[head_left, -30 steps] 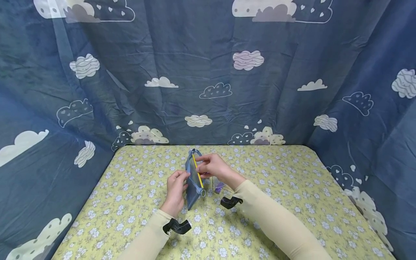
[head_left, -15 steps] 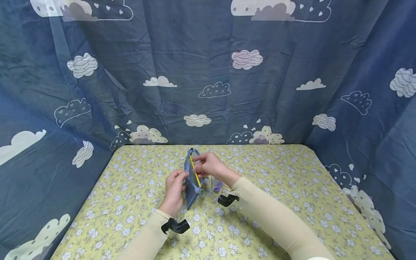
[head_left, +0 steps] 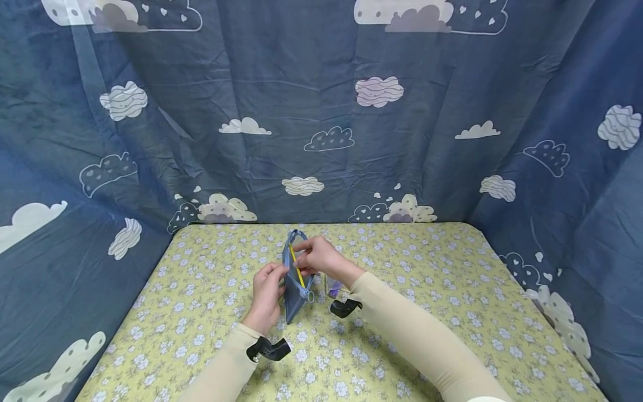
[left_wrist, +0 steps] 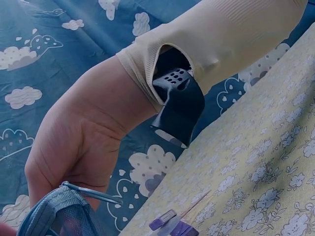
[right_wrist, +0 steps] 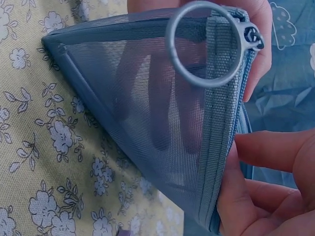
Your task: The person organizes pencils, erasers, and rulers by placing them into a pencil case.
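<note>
A blue mesh zip pouch (head_left: 294, 298) stands on edge over the table, its zipped mouth open upward. A large ring zip pull (right_wrist: 206, 78) hangs at its near end. My left hand (head_left: 266, 296) grips the pouch's left side, and some of its fingers show through the mesh in the right wrist view. My right hand (head_left: 321, 257) reaches over the right rim and pinches at a thin yellow stick (head_left: 301, 276), which lies lengthwise in the mouth. The stick is hidden in both wrist views.
A small purple object (head_left: 334, 291) lies on the table right of the pouch, beside clear plastic. The table has a yellow floral cover (head_left: 216, 318). Dark blue cloud-print curtains (head_left: 326, 61) rise at the back and both sides. Black bands (head_left: 268, 349) sit at both wrists.
The yellow stick sits a little deeper in the pouch's mouth, and my right fingertips have moved slightly left with it. My left hand keeps its grip on the pouch.
</note>
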`<state>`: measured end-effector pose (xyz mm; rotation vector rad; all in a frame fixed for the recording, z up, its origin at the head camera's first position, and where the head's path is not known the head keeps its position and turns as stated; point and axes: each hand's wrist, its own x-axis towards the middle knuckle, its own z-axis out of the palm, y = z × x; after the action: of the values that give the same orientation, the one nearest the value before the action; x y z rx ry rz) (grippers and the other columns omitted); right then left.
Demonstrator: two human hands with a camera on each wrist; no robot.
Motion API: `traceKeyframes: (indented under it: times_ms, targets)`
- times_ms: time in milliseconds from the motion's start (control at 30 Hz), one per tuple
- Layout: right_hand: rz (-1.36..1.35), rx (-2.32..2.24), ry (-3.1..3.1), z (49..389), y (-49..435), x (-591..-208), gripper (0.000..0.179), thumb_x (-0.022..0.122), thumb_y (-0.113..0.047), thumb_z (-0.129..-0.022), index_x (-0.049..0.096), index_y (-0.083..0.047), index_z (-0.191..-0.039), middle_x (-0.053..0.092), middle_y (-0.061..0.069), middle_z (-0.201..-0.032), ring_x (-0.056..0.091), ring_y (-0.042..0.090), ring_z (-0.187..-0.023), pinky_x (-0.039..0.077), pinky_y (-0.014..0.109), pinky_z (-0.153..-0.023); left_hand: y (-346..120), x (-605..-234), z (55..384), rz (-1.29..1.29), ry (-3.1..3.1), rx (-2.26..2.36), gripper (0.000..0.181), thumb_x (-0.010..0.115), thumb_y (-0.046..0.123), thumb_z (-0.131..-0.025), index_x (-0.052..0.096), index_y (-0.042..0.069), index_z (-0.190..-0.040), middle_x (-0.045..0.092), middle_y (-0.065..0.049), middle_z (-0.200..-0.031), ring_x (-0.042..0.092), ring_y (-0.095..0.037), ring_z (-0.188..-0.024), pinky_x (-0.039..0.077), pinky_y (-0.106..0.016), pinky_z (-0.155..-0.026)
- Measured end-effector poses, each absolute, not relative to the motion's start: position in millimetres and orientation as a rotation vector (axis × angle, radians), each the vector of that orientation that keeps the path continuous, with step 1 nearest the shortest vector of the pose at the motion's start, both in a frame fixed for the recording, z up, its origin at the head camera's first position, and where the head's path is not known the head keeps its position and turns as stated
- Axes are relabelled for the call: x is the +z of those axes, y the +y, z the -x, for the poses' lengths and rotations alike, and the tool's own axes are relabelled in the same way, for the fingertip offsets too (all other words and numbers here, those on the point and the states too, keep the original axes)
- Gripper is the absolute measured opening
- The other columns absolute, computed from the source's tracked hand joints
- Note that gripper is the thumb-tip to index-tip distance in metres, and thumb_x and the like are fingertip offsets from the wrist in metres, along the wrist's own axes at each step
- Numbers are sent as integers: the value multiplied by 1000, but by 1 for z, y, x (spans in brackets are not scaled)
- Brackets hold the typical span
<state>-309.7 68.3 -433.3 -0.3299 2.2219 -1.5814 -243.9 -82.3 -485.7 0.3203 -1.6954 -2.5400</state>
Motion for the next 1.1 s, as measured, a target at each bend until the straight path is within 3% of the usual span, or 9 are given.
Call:
traceKeyframes:
  times_ms: [233, 500, 767, 967, 1100]
  targets:
    - [352, -1591, 2234, 308, 71, -435, 50, 70, 2, -90, 56, 5, -138, 69, 21, -98, 71, 38, -89, 58, 43, -80, -82, -484, 243, -349, -1674, -2532, 15, 65, 8, -92, 58, 8, -79, 58, -4, -104, 57, -20, -95, 44, -41, -81]
    - [409, -1577, 2320, 303, 74, -432, 45, 71, -5, -90, 62, -3, -134, 71, 12, -99, 72, 29, -87, 57, 48, -84, -80, -482, 242, -365, -1633, -2526, 17, 64, 5, -90, 57, 9, -76, 57, -3, -93, 56, -20, -90, 44, -43, -81]
    - [498, -1620, 2352, 297, 84, -418, 40, 72, -9, -91, 65, -9, -131, 69, 11, -106, 70, 26, -93, 59, 37, -78, -83, -480, 242, -389, -1572, -2578, 16, 65, 5, -89, 59, 11, -75, 57, -2, -86, 56, -20, -89, 39, -43, -80]
    - [547, -1658, 2390, 294, 91, -412, 38, 71, -9, -94, 66, -13, -131, 69, 12, -111, 68, 35, -102, 57, 47, -83, -84, -478, 243, -397, -1581, -2561, 19, 64, 5, -90, 58, 11, -73, 58, -4, -87, 57, -23, -92, 39, -44, -82]
    - [544, -1666, 2420, 293, 95, -410, 38, 71, -10, -94, 67, -14, -131, 69, 14, -113, 69, 28, -99, 57, 49, -84, -84, -477, 242, -398, -1588, -2553, 19, 63, 6, -91, 57, 11, -73, 59, -3, -85, 57, -25, -93, 41, -46, -83]
